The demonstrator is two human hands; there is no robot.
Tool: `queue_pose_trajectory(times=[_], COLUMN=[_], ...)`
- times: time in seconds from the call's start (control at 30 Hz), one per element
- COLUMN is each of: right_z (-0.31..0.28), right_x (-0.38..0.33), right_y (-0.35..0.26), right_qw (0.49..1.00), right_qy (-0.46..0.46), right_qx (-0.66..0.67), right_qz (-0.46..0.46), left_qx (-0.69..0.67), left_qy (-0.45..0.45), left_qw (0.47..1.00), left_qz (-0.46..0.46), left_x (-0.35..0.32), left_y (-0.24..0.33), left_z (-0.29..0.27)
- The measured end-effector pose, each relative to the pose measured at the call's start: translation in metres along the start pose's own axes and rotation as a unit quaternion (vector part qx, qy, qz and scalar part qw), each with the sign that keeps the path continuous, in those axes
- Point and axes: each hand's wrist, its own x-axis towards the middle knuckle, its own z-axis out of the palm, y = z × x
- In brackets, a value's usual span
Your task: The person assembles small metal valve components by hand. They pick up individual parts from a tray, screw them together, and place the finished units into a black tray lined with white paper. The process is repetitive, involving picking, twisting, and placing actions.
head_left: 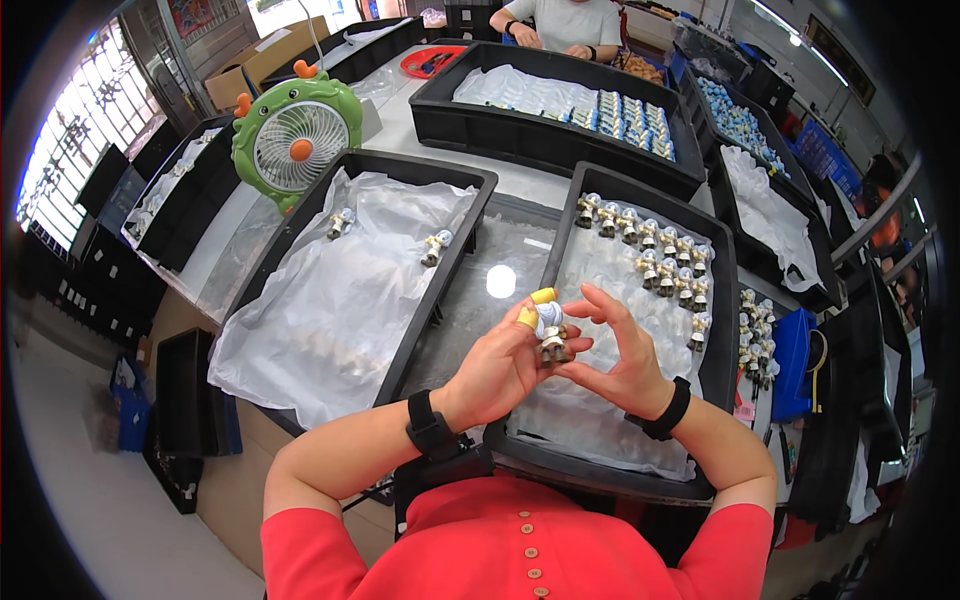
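Observation:
Small figurine (pixel 549 326) with a white-and-grey top and dark base rests in my left hand (pixel 492 372), closed around it. Yellow finger covers wrap two fingertips of that hand. My right hand (pixel 637 362) is curved beside the figurine with thumb and fingers apart; its thumb is close to the base, and I cannot tell whether it touches. Both hands are above a black tray (pixel 722 310) lined with white sheeting. Similar figurines (pixel 667 240) stand in rows at its far right. Another lined black tray (pixel 478 182) on the left holds two figurines (pixel 436 247).
A green animal-shaped fan (pixel 300 150) stands beyond the left tray. Farther back, a long black tray (pixel 450 125) holds rows of blue-and-white pieces, and a person (pixel 575 25) works behind it. More figurines (pixel 755 340) and a blue bin (pixel 793 365) sit at the right.

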Motion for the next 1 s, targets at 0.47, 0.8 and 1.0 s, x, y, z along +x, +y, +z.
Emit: queue_pose_trajectory(times=[0.47,0.8,1.0], right_z=[0.0017,-0.0002,0.0004], right_x=[-0.0005,0.0041,0.0032], right_y=[0.0025,0.0024,0.0019], right_qw=[1.0,0.998,0.998], right_qy=[0.013,0.038,0.041], right_qx=[0.011,-0.002,-0.018], right_qz=[-0.007,-0.041,-0.05], left_qx=[0.022,0.058,0.051], left_qy=[0.007,0.023,0.044], left_qw=[0.999,0.996,0.995], left_qz=[0.023,0.069,0.069], left_x=[-0.0002,-0.0025,-0.0032], left_y=[-0.0008,0.0024,0.0], left_z=[-0.0012,0.0058,0.0045])
